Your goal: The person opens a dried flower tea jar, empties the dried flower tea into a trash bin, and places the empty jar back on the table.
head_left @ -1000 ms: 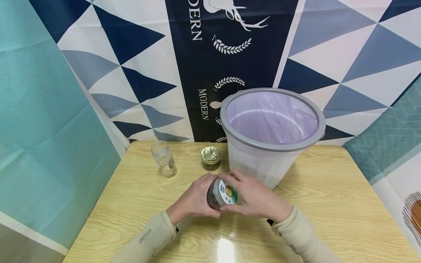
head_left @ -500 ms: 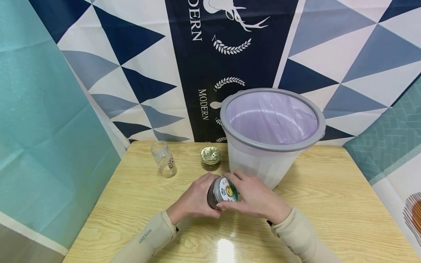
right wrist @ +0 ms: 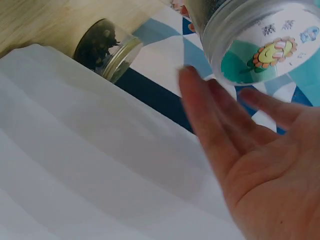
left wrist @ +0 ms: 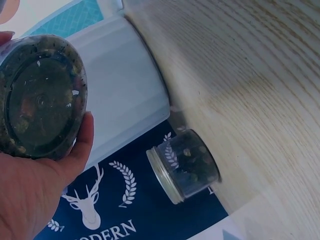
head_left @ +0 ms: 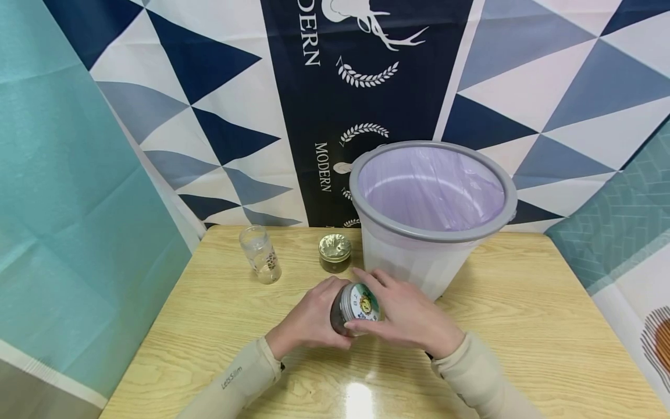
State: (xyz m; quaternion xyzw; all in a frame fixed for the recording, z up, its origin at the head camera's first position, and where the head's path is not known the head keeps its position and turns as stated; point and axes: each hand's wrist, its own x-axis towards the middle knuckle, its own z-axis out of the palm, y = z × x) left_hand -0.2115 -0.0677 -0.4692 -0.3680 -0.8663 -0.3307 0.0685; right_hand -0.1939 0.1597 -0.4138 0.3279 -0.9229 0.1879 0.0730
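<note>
A clear jar point(head_left: 337, 317) with dark contents is tipped over above the table, its round lid point(head_left: 364, 301) facing right. My left hand point(head_left: 314, 314) grips the jar around its body; the jar's base point(left wrist: 42, 102) faces the left wrist camera. Beside the lid is my right hand point(head_left: 413, 317), its thumb near the lid's front edge. In the right wrist view the right hand's fingers point(right wrist: 200, 110) stretch out, apart from the lid with its flower label. Behind the hands stands a second jar point(head_left: 335, 253) with a gold lid and dark contents.
A tall white bin point(head_left: 413, 265) with a grey rim and purple liner stands at the back right, close to my right hand. A drinking glass point(head_left: 262, 259) stands at the back left of the wooden table point(head_left: 523, 326). Patterned cloth point(head_left: 241, 87) hangs behind.
The lid's label has turned counterclockwise in the head view. My right hand's fingers have lifted off the lid. My left hand and the jar body have stayed in place.
</note>
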